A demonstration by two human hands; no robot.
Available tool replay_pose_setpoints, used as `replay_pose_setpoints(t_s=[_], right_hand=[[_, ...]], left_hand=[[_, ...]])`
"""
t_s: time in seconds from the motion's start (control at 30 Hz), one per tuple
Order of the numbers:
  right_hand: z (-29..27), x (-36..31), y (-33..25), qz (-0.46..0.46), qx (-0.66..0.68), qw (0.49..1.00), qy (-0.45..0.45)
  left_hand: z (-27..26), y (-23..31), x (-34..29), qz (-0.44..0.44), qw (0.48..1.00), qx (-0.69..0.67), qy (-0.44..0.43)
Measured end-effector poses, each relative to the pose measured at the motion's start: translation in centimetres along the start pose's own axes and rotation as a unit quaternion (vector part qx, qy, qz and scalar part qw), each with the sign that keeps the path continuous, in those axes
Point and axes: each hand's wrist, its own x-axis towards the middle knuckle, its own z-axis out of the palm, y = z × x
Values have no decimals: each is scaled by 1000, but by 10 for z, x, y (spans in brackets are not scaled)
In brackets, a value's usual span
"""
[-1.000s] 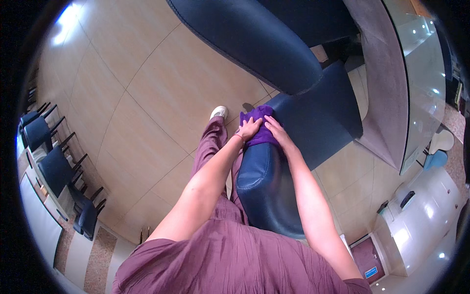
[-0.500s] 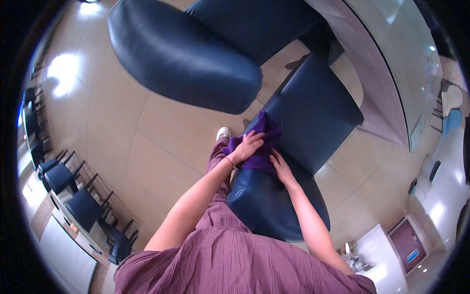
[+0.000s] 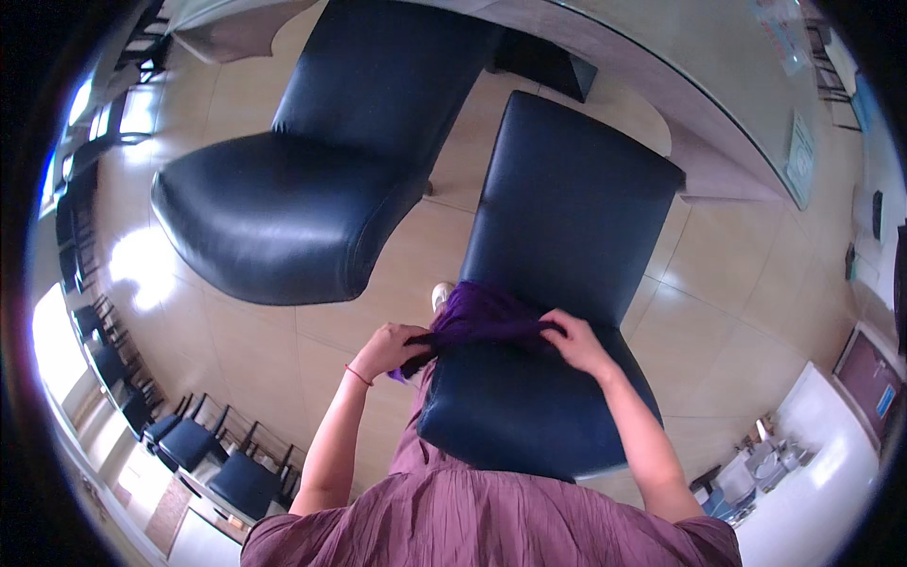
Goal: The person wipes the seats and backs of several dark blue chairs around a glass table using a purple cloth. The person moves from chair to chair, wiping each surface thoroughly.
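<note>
A purple cloth (image 3: 487,315) lies bunched over the dark blue padded chair (image 3: 576,208) in front of me, where its seat and backrest meet. My left hand (image 3: 389,349) grips the cloth's left end just past the chair's side, with a loose bit hanging below the fingers. On the other side, my right hand (image 3: 574,340) pinches the cloth's right end above the chair. Between both hands the near edge is drawn into a taut fold. Part of each hand's fingertips is hidden in the fabric.
Another dark padded chair (image 3: 274,213) stands at the left. A curved counter (image 3: 699,104) with a glossy top runs behind both chairs. Rows of dark chairs (image 3: 241,482) line the far left. A white cabinet (image 3: 822,454) stands at the lower right, beside metal items (image 3: 756,472).
My hands have moved apart from pressing on the crumpled cloth and now hold its two ends. The cloth is stretched wider across the chair. My view has turned, shifting the chairs.
</note>
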Motion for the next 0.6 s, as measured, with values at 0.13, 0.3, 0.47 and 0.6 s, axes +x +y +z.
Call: replay_pose_setpoints(t_s=[0.13, 0.3, 0.47, 0.6], right_hand=[[-68, 22, -20, -134, 54, 983, 117], [-148, 9, -78, -183, 164, 949, 199], [-178, 25, -58, -166, 31, 975, 144], [-170, 65, 23, -159, -186, 963, 113]], left_hand=[[-33, 73, 31, 138, 967, 22, 213], [-73, 165, 68, 207, 928, 24, 308], [-67, 171, 133, 232, 902, 155, 328], [-33, 116, 200, 174, 914, 305, 206]])
